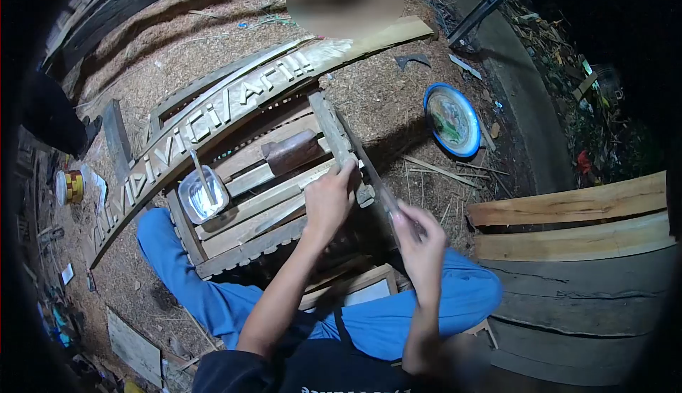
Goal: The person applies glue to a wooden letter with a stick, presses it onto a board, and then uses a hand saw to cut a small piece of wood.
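Note:
My left hand [329, 200] is closed, its fingertips pinched at the right corner of a slatted wooden crate [249, 244]; what is between them is too small to make out. My right hand [421, 240] is wrapped round a thin, flat grey-brown strip [388, 197] just outside that corner; whether it is a blade or a piece of wood is unclear. On the slats lies a dark wooden mallet [291, 153]. Left of it sits a clear square container [204, 194] with a light stick leaning in it. A curved board with raised letters [213, 119] rests across the crate's far side.
A blue-rimmed round tray [452, 119] lies on the sawdust-covered ground to the right. Wide planks [568, 237] are at the lower right. A yellow-and-brown tin [69, 187] stands far left, near another person's dark-clothed leg [60, 119]. A blurred patch covers the top middle.

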Action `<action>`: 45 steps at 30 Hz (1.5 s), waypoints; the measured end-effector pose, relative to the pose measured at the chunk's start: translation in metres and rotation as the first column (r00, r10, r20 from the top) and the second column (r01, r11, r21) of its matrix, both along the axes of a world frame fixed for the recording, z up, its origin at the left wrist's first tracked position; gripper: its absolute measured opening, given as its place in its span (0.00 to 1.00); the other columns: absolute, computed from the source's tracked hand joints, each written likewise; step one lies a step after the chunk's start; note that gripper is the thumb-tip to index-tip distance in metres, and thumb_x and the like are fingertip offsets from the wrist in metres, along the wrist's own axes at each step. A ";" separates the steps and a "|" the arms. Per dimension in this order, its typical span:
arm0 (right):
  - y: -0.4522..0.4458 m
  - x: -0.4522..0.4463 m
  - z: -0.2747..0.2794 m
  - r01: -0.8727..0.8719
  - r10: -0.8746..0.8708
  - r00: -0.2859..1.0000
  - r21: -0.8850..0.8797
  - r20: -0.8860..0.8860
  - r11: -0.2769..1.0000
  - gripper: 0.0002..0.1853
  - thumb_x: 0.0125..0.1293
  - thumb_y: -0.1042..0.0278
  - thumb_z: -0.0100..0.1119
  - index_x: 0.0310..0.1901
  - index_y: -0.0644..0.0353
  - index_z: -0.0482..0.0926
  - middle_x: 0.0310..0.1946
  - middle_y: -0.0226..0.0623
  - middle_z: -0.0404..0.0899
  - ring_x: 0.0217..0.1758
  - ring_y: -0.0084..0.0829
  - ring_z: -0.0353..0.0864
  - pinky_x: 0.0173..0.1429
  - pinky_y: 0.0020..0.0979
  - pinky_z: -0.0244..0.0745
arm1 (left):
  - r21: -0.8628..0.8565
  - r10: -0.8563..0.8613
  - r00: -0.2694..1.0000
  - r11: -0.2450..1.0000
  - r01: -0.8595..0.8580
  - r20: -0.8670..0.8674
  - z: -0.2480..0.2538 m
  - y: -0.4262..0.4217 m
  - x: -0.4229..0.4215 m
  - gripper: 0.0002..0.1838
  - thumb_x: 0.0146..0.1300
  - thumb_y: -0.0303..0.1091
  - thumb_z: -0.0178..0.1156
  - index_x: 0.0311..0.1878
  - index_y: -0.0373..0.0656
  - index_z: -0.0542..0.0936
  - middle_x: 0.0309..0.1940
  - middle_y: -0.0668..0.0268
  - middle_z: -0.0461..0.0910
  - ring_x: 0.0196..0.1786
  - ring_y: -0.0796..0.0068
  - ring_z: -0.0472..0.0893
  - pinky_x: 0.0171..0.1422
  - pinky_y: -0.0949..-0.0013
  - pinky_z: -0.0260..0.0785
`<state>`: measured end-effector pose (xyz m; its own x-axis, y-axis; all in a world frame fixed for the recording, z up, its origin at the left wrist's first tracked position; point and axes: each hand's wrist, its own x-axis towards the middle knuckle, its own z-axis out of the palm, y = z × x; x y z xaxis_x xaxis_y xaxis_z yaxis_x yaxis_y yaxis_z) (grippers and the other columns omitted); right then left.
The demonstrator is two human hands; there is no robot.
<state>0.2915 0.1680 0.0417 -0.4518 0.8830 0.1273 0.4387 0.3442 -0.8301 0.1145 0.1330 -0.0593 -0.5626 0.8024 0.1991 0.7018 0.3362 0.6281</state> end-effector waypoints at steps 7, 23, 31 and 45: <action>0.007 0.006 -0.019 -0.042 0.038 0.997 -0.056 -0.070 0.998 0.13 0.72 0.74 0.66 0.55 0.70 0.86 0.49 0.46 0.88 0.52 0.35 0.87 0.60 0.34 0.78 | 0.047 0.052 0.999 0.998 -0.052 0.016 -0.006 0.002 0.002 0.19 0.61 0.31 0.67 0.56 0.54 0.79 0.37 0.57 0.83 0.36 0.47 0.86 0.37 0.47 0.76; -0.015 0.042 -0.003 0.057 -0.063 0.998 -0.177 -0.026 0.983 0.13 0.71 0.72 0.69 0.53 0.67 0.87 0.47 0.45 0.88 0.52 0.33 0.87 0.60 0.33 0.79 | 0.075 0.042 0.999 0.996 -0.043 0.008 0.000 0.001 0.002 0.15 0.66 0.35 0.67 0.55 0.53 0.79 0.34 0.57 0.82 0.34 0.48 0.85 0.35 0.47 0.75; 0.028 -0.037 -0.019 -0.058 0.050 0.993 -0.075 -0.107 0.996 0.14 0.72 0.69 0.68 0.54 0.67 0.86 0.46 0.45 0.88 0.50 0.33 0.87 0.57 0.34 0.79 | 0.142 0.080 0.996 0.986 -0.084 0.036 0.003 0.004 -0.001 0.10 0.71 0.41 0.66 0.50 0.52 0.81 0.32 0.57 0.83 0.33 0.48 0.85 0.34 0.48 0.74; 0.025 -0.029 -0.018 -0.051 0.053 0.997 0.034 -0.047 0.998 0.13 0.70 0.69 0.69 0.52 0.67 0.87 0.44 0.48 0.87 0.48 0.38 0.87 0.56 0.35 0.79 | 0.116 0.084 0.993 0.989 -0.093 0.082 0.000 0.003 0.001 0.10 0.70 0.42 0.67 0.48 0.51 0.82 0.34 0.56 0.84 0.35 0.47 0.85 0.35 0.48 0.74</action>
<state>0.2626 0.1927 0.0235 -0.4897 0.8534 0.1787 0.3794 0.3930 -0.8376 0.1155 0.1358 -0.0596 -0.6476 0.7217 0.2443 0.6210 0.3141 0.7181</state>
